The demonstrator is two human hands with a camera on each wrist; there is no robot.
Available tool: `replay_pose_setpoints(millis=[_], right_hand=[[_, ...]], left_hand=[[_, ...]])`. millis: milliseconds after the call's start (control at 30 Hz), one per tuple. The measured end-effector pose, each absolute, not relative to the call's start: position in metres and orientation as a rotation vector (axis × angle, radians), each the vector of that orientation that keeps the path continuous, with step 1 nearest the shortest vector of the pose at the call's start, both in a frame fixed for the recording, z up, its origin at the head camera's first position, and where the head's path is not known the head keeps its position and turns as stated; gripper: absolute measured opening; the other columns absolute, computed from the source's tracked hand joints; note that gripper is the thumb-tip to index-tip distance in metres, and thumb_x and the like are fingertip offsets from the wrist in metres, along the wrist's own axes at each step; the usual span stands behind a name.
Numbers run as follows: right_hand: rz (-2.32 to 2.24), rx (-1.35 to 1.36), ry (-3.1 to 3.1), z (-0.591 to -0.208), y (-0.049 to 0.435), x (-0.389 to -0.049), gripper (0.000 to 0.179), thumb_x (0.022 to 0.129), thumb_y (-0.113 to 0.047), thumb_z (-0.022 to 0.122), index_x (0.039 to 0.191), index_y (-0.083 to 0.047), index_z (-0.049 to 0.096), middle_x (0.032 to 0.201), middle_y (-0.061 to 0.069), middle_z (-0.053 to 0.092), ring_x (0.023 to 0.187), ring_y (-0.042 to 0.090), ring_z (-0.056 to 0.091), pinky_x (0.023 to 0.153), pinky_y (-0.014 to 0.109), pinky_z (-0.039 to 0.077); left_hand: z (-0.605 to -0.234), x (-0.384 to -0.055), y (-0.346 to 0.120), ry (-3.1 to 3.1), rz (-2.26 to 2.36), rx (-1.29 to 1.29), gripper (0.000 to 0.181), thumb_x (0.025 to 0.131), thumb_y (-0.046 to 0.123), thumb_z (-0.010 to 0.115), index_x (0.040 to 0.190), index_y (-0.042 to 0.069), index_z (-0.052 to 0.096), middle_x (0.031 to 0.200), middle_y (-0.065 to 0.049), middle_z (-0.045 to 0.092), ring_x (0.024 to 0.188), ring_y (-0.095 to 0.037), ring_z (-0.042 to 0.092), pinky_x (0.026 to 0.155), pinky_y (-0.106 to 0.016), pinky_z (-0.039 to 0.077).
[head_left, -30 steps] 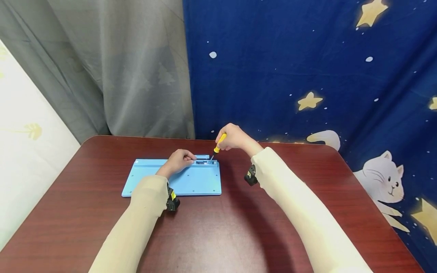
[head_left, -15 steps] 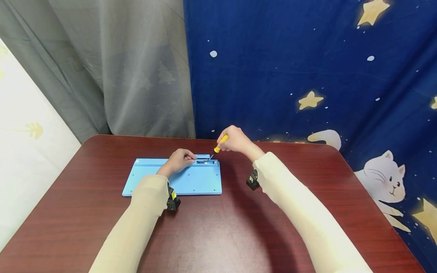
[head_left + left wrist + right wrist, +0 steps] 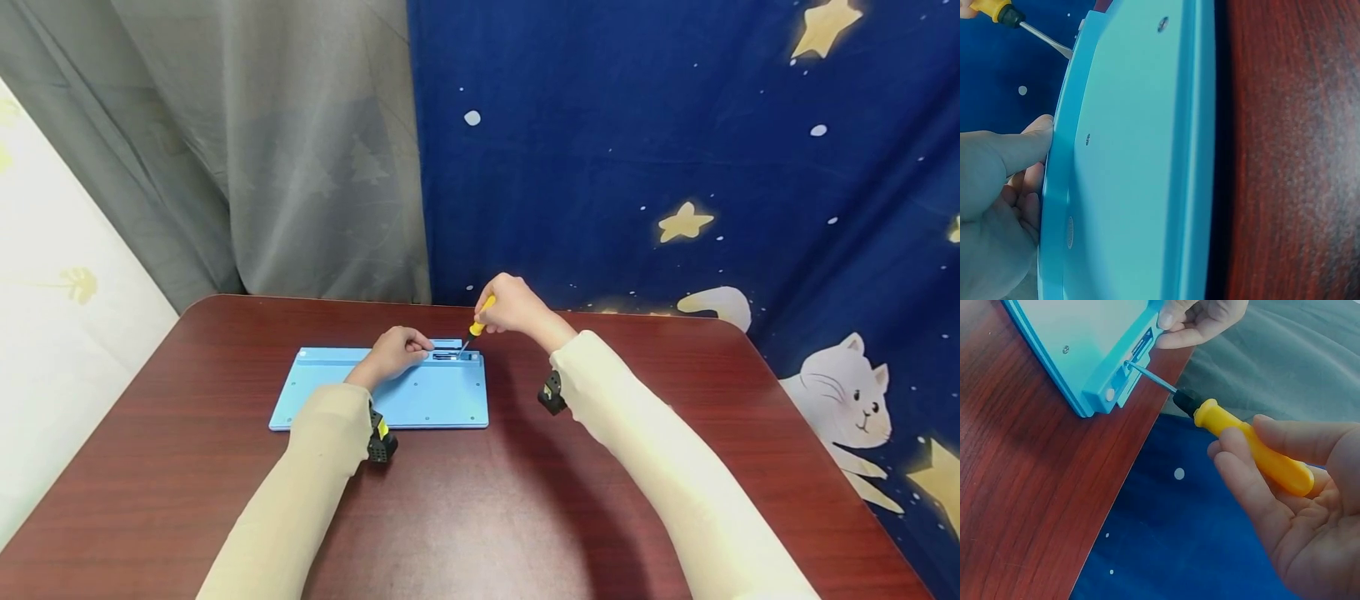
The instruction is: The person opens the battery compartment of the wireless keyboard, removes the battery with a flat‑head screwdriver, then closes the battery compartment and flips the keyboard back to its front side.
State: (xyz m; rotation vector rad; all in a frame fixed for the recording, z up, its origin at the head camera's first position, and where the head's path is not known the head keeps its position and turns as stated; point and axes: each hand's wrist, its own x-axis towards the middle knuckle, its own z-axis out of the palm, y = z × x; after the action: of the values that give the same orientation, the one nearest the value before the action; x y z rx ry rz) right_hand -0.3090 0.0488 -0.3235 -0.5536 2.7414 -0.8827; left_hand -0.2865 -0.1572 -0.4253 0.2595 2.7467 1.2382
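A light blue keyboard (image 3: 397,396) lies with its screwed underside up near the table's back edge. Along its raised rear ridge, towards the right end, a narrow compartment (image 3: 1142,342) is uncovered. Beyond that ridge a thin blue strip (image 3: 447,342) sticks out. My left hand (image 3: 395,353) pinches the ridge beside the compartment, thumb on the near side and fingers curled behind. A yellow-handled screwdriver (image 3: 1229,422) slants down, its metal tip inside the compartment's right end. Thumb and fingers of my right hand (image 3: 512,304) grip its handle from above.
The keyboard rests on a dark red-brown wooden table (image 3: 480,517). Behind the table's back edge hang a grey curtain (image 3: 322,167) and a blue star-patterned curtain (image 3: 562,150). Small screws (image 3: 1065,349) and a pale round foot (image 3: 1109,394) dot the keyboard's underside.
The right hand and screwdriver have shifted slightly, the tip staying at the compartment. The left hand keeps its place on the keyboard.
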Motion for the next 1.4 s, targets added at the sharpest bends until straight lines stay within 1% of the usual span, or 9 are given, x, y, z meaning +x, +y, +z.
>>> replay_pose_setpoints(millis=[167,200,333,433,667,867,967,1133,1400], right_hand=[[-0.833,-0.552,2.762,-0.323,0.047,-0.309,0.007,0.083,-0.006,0.066,0.084,0.0,0.069,0.08,0.011,0.065,0.055,0.015,0.062,0.054,0.023,0.05],[-0.806,-0.549,2.77,-0.322,0.045,-0.309,0.008,0.083,-0.006,0.065,0.084,0.001,0.069,0.079,0.012,0.066,0.056,0.017,0.063,0.053,0.023,0.05],[-0.639,-0.525,2.829,-0.317,0.033,-0.309,0.011,0.084,-0.007,0.062,0.08,-0.001,0.07,0.071,0.012,0.066,0.055,0.023,0.063,0.049,0.023,0.048],[-0.479,-0.488,2.875,-0.314,0.02,-0.308,0.013,0.085,-0.009,0.059,0.077,-0.004,0.068,0.067,0.01,0.066,0.054,0.023,0.062,0.047,0.023,0.047],[-0.339,-0.491,2.871,-0.31,-0.002,-0.308,0.01,0.086,-0.013,0.059,0.082,-0.005,0.063,0.072,0.008,0.065,0.057,0.019,0.063,0.047,0.023,0.046],[-0.556,-0.53,2.815,-0.317,0.019,-0.318,0.014,0.082,-0.004,0.057,0.076,-0.002,0.07,0.072,0.012,0.067,0.054,0.022,0.062,0.05,0.027,0.05],[-0.763,-0.54,2.752,-0.325,0.038,-0.32,0.013,0.081,-0.001,0.057,0.079,0.0,0.071,0.077,0.016,0.067,0.058,0.024,0.063,0.053,0.028,0.052],[-1.088,-0.418,2.637,-0.342,0.064,-0.317,0.01,0.082,0.0,0.06,0.086,0.003,0.069,0.084,0.02,0.066,0.063,0.025,0.064,0.056,0.027,0.052],[-1.328,-0.306,2.605,-0.365,0.087,-0.307,0.012,0.081,0.0,0.066,0.092,0.004,0.068,0.081,0.018,0.066,0.061,0.022,0.064,0.059,0.031,0.053]], left_hand=[[-0.427,-0.287,-0.156,2.751,1.236,0.264,0.012,0.087,0.004,0.06,0.097,0.0,0.066,0.081,-0.008,0.054,0.077,-0.02,0.046,0.07,-0.03,0.038],[-0.427,-0.287,-0.156,2.753,1.232,0.263,0.012,0.087,0.004,0.06,0.097,0.0,0.067,0.081,-0.008,0.054,0.077,-0.02,0.047,0.07,-0.03,0.038],[-0.43,-0.289,-0.156,2.76,1.225,0.253,0.011,0.087,0.004,0.06,0.096,0.0,0.067,0.081,-0.007,0.054,0.077,-0.02,0.047,0.069,-0.03,0.038],[-0.429,-0.289,-0.155,2.76,1.218,0.244,0.011,0.087,0.004,0.06,0.096,0.0,0.067,0.081,-0.007,0.054,0.076,-0.02,0.047,0.069,-0.03,0.038],[-0.428,-0.288,-0.152,2.749,1.208,0.231,0.012,0.087,0.004,0.061,0.096,-0.001,0.066,0.083,-0.009,0.056,0.077,-0.021,0.048,0.07,-0.029,0.04],[-0.427,-0.289,-0.156,2.746,1.201,0.249,0.011,0.088,0.005,0.06,0.096,-0.001,0.066,0.082,-0.008,0.055,0.078,-0.021,0.047,0.069,-0.029,0.039],[-0.427,-0.289,-0.158,2.753,1.199,0.257,0.012,0.087,0.005,0.06,0.096,0.0,0.066,0.083,-0.008,0.054,0.078,-0.021,0.047,0.07,-0.03,0.038],[-0.425,-0.288,-0.159,2.763,1.202,0.248,0.013,0.088,0.004,0.06,0.098,0.001,0.066,0.085,-0.008,0.055,0.08,-0.021,0.047,0.072,-0.031,0.039],[-0.424,-0.288,-0.156,2.74,1.218,0.259,0.013,0.088,0.004,0.059,0.099,0.0,0.066,0.085,-0.009,0.055,0.08,-0.021,0.046,0.072,-0.031,0.038]])
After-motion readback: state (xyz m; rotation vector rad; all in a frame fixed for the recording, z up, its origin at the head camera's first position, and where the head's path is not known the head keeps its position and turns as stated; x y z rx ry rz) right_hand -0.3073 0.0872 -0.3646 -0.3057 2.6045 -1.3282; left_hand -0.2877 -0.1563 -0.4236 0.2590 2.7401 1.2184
